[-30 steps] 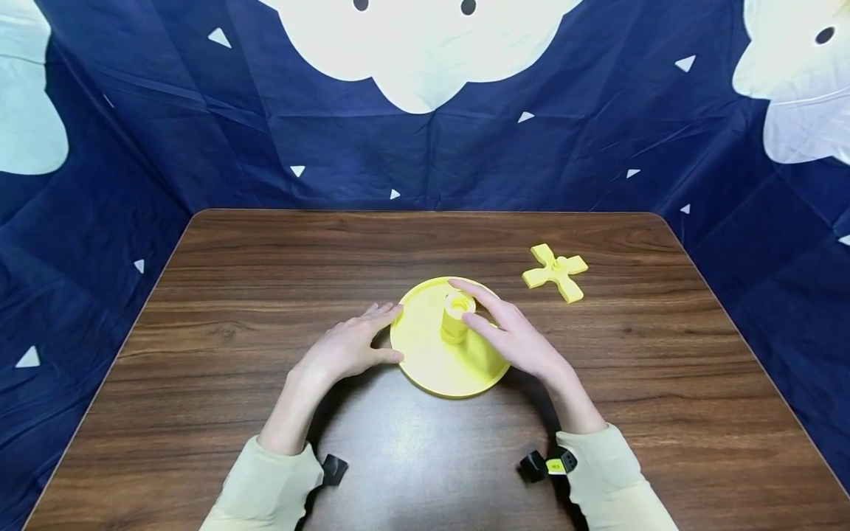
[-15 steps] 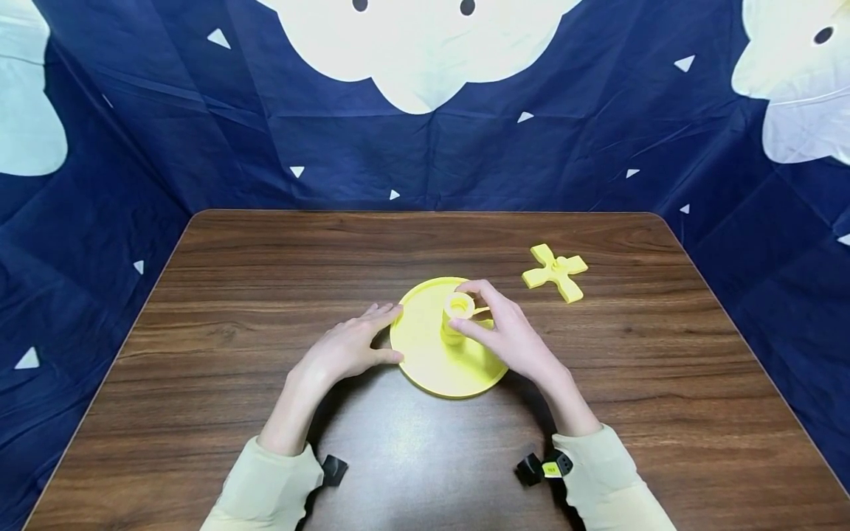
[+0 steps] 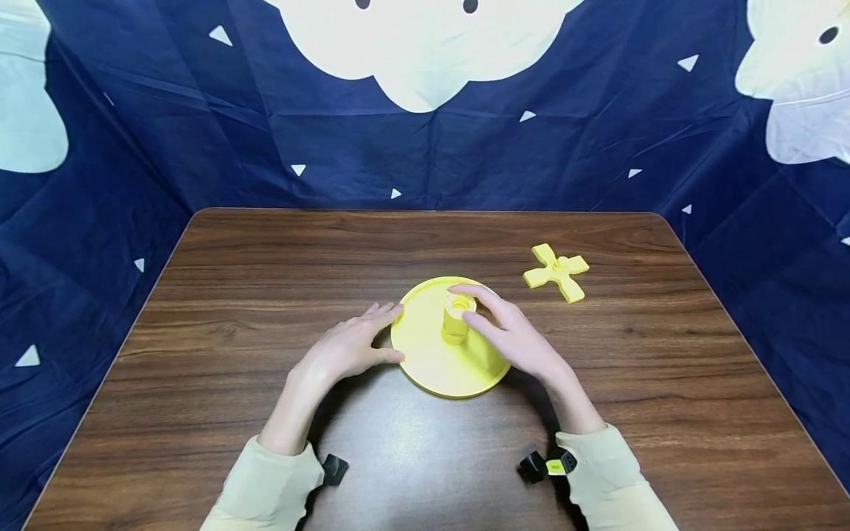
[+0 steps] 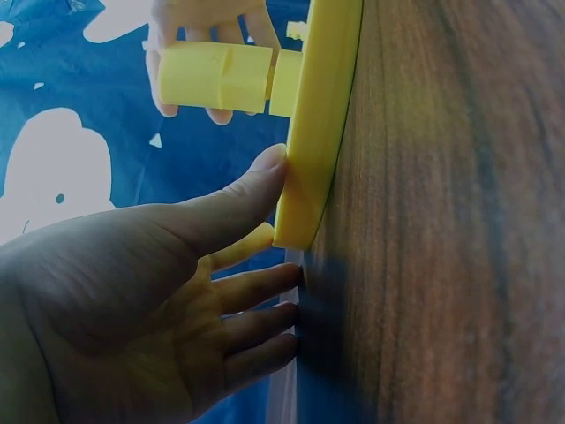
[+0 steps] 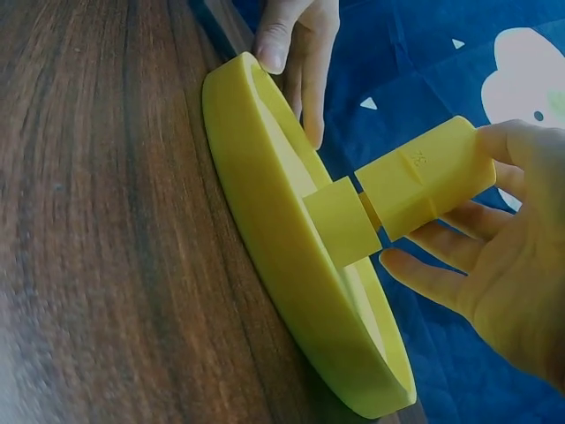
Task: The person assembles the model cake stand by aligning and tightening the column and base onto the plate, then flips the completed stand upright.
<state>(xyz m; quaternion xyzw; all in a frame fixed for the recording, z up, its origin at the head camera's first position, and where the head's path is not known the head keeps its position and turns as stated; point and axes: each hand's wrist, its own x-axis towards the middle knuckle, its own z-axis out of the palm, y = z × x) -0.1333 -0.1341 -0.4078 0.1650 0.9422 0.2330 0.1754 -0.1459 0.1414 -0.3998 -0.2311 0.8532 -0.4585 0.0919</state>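
Note:
A round yellow tray (image 3: 425,365) with a raised rim lies flat on the table. From its middle rises a short stub (image 5: 340,225), with a wider yellow tube (image 5: 424,181) upright on top and a thin neck between the two. My left hand (image 3: 348,346) is at the tray's left edge, thumb and fingers fairly straight, the thumb touching the rim. My right hand (image 3: 518,343) holds the tube near its top, thumb on the near side and index finger round the far side. The other right fingers are under the hand in the head view.
A yellow cross-shaped piece (image 3: 556,273) with a small knob at its centre lies at the back right of the wooden table (image 3: 232,383). Blue cloth (image 3: 345,147) with white shapes hangs behind the table and at both sides.
Half a second ago my right hand was turned, its fingers curled more closely round the tube; now it is back as it was a second ago. The left hand and tray stay put.

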